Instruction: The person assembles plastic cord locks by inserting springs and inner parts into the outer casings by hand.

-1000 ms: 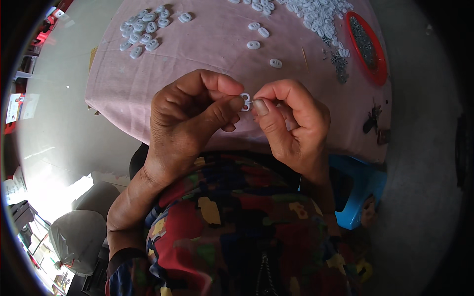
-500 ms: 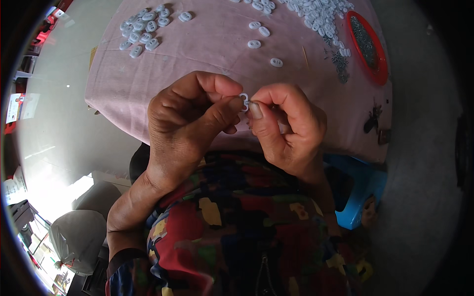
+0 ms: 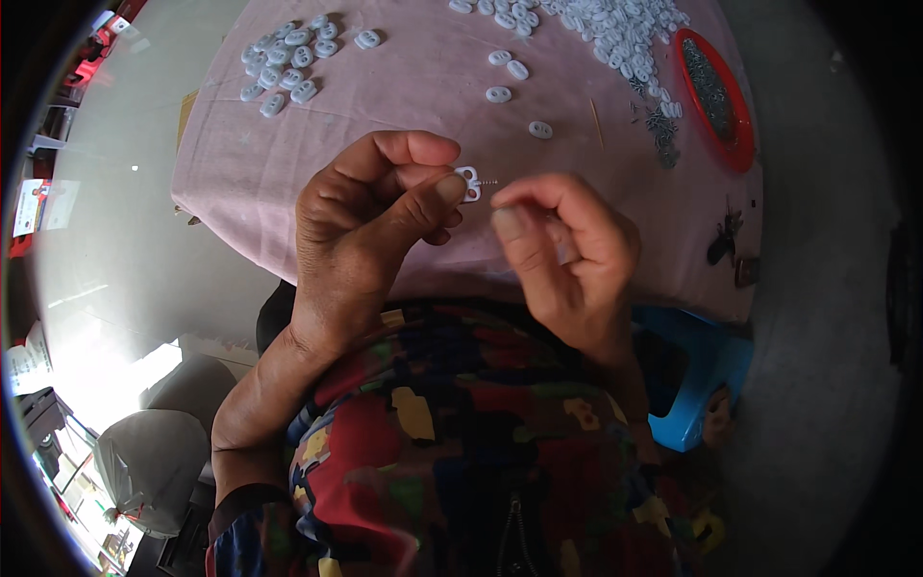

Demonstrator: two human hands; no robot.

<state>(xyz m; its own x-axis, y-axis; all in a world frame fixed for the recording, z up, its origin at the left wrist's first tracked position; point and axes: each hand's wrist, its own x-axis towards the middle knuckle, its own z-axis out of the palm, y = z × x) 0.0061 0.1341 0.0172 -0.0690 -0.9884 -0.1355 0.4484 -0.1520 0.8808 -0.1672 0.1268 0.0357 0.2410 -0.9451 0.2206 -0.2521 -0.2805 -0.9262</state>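
Between thumb and fingers, my left hand [image 3: 370,207] pinches a small white two-hole plastic piece [image 3: 470,173]. A thin metal screw [image 3: 488,183] sticks out of its right side, pointing toward my right hand [image 3: 567,250]. That hand is a short way off, slightly blurred, its thumb and index fingertips a little apart with nothing visible between them. Both hands are above the near part of the pink-covered table [image 3: 385,106]. Beyond them lie several loose oval white pieces [image 3: 540,130] like the held one.
A group of white pieces [image 3: 288,58] sits at the far left, a larger heap [image 3: 615,34] at the far right. Beside that heap are a red dish [image 3: 738,144] of small metal screws, spilled screws [image 3: 663,130] and a toothpick [image 3: 596,123]. A blue stool [image 3: 707,385] stands below right.
My right fingers have let go of the screw and drawn back to the right, so it shows now. My left hand keeps the white piece, turned slightly and moved a little up and left.
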